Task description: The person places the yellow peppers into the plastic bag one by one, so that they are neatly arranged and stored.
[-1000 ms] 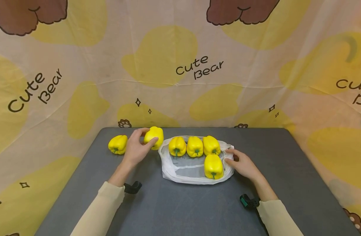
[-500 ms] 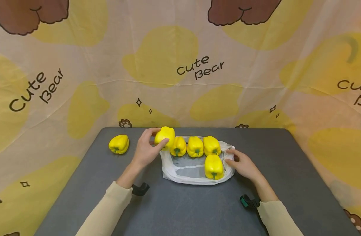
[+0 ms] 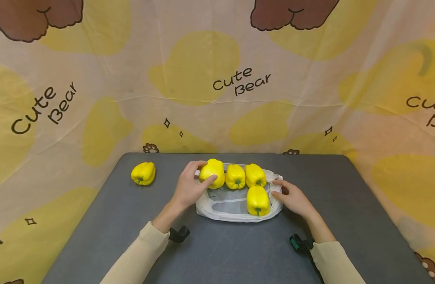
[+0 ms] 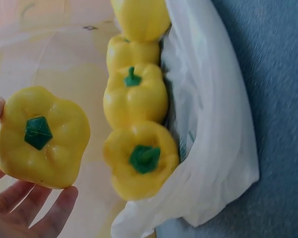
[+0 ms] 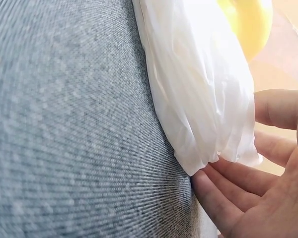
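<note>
My left hand (image 3: 206, 172) grips a yellow bell pepper (image 3: 212, 172) (image 4: 39, 136) just above the left end of a white plastic bag (image 3: 224, 210) (image 4: 213, 124) lying open on the grey table (image 3: 239, 252). In the head view this held pepper hides the bag's leftmost pepper (image 4: 141, 166). Three more yellow peppers (image 3: 235, 176) (image 3: 255, 175) (image 3: 257, 200) show in the bag. My right hand (image 3: 278, 189) rests at the bag's right edge (image 5: 198, 89), its straight fingers (image 5: 238, 198) touching the bunched plastic, thumb apart.
One loose yellow pepper (image 3: 143, 173) lies on the table at the far left. A printed cloth backdrop (image 3: 217, 86) hangs right behind the table's far edge. Bare grey tabletop stretches in front of the bag and to its right.
My left hand carried its pepper rightward, from beside the loose pepper to over the bag's left end. The right hand and the bag stayed put.
</note>
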`<move>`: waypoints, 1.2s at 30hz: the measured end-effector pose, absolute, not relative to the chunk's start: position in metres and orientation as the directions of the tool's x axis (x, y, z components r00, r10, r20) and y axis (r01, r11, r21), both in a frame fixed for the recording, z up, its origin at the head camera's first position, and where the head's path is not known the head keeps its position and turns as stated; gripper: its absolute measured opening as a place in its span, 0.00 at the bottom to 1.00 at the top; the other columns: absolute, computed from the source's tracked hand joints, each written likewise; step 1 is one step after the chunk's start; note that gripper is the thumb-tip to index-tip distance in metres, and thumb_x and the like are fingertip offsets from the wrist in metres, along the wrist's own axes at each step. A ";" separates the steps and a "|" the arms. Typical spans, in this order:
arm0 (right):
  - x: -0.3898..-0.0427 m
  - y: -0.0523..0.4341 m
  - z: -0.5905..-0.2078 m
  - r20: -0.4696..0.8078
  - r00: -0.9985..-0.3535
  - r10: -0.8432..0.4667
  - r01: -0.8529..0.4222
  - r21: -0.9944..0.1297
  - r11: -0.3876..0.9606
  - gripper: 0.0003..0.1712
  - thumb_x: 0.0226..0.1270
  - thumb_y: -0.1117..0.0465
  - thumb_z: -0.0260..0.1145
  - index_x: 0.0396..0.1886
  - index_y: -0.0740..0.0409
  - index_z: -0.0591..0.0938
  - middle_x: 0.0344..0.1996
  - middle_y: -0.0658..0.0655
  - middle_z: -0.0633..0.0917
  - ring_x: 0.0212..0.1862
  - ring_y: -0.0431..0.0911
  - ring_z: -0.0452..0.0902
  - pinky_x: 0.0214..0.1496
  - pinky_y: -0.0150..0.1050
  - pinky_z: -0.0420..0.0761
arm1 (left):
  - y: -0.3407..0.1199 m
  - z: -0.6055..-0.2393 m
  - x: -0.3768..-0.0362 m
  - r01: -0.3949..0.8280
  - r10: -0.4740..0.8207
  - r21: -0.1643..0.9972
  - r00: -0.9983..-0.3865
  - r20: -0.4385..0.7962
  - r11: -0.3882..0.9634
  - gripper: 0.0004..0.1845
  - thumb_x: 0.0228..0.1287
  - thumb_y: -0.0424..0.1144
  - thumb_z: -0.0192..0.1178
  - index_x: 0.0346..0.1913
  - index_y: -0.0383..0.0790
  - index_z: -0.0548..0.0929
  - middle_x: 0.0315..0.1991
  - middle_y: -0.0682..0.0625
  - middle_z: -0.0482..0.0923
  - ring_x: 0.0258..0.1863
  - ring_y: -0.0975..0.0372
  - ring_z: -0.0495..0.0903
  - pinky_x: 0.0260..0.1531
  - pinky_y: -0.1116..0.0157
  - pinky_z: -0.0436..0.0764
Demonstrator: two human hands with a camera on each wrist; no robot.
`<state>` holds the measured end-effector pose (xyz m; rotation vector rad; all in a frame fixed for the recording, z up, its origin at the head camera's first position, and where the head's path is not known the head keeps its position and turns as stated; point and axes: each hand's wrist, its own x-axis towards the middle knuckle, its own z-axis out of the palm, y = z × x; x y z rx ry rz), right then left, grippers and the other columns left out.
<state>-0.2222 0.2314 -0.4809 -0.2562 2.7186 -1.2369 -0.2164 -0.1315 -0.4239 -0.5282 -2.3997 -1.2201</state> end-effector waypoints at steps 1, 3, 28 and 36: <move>-0.222 0.231 -0.481 -0.059 -0.975 -0.214 -0.096 -0.756 0.648 0.33 0.74 0.47 0.64 0.71 0.60 0.74 0.67 0.69 0.74 0.59 0.60 0.73 0.63 0.61 0.74 | -0.130 -0.424 -0.215 0.495 0.154 0.678 -0.853 0.499 0.544 0.27 0.61 0.44 0.74 0.58 0.35 0.79 0.52 0.44 0.78 0.51 0.54 0.78 0.43 0.54 0.86; -0.221 0.232 -0.481 -0.057 -0.975 -0.216 -0.099 -0.755 0.648 0.33 0.74 0.47 0.64 0.71 0.61 0.74 0.67 0.69 0.74 0.59 0.60 0.73 0.63 0.60 0.75 | -0.126 -0.426 -0.213 0.488 0.160 0.686 -0.859 0.486 0.539 0.27 0.61 0.44 0.74 0.58 0.35 0.79 0.53 0.45 0.78 0.51 0.55 0.78 0.43 0.55 0.86; -0.223 0.231 -0.479 -0.059 -0.976 -0.209 -0.095 -0.749 0.656 0.33 0.74 0.48 0.64 0.71 0.61 0.73 0.67 0.70 0.74 0.57 0.60 0.72 0.62 0.61 0.75 | -0.092 -0.462 -0.195 0.473 0.294 0.681 -0.881 0.370 0.559 0.26 0.62 0.48 0.72 0.58 0.38 0.79 0.54 0.48 0.78 0.50 0.59 0.77 0.44 0.60 0.83; -0.223 0.232 -0.481 -0.046 -0.975 -0.217 -0.109 -0.754 0.647 0.32 0.74 0.49 0.64 0.71 0.61 0.74 0.67 0.70 0.74 0.60 0.61 0.73 0.63 0.61 0.74 | -0.089 -0.471 -0.192 0.424 0.297 0.709 -0.905 0.305 0.563 0.27 0.64 0.53 0.70 0.58 0.40 0.78 0.53 0.50 0.77 0.46 0.60 0.76 0.43 0.62 0.81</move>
